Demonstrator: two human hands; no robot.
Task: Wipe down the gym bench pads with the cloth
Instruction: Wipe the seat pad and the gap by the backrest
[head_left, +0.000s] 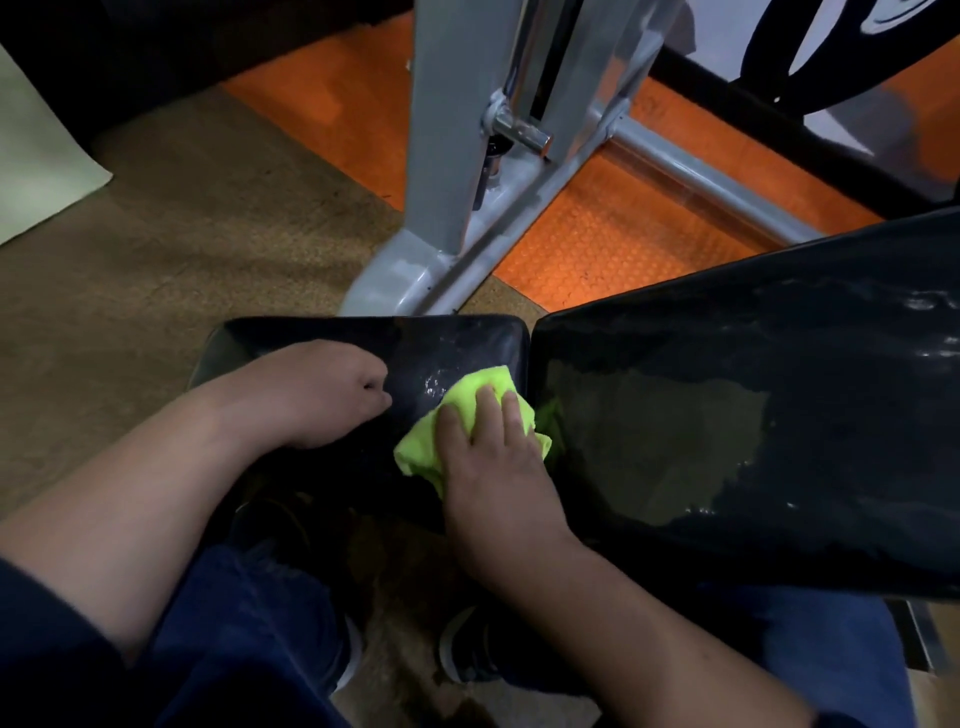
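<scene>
A black seat pad (457, 348) lies in the middle of the view, with a larger, glossy black back pad (727, 415) angled up to its right. My right hand (493, 462) presses a bright green cloth (467, 415) flat onto the seat pad near the gap between the two pads. Wet streaks shine on the seat pad just above the cloth. My left hand (322, 395) rests as a loose fist on the left part of the seat pad, holding nothing.
A grey metal machine frame (467, 182) stands just behind the seat pad on orange rubber flooring (597, 244). Brown carpet (182, 234) covers the floor to the left. My legs in blue trousers and dark shoes (467, 649) are below the pads.
</scene>
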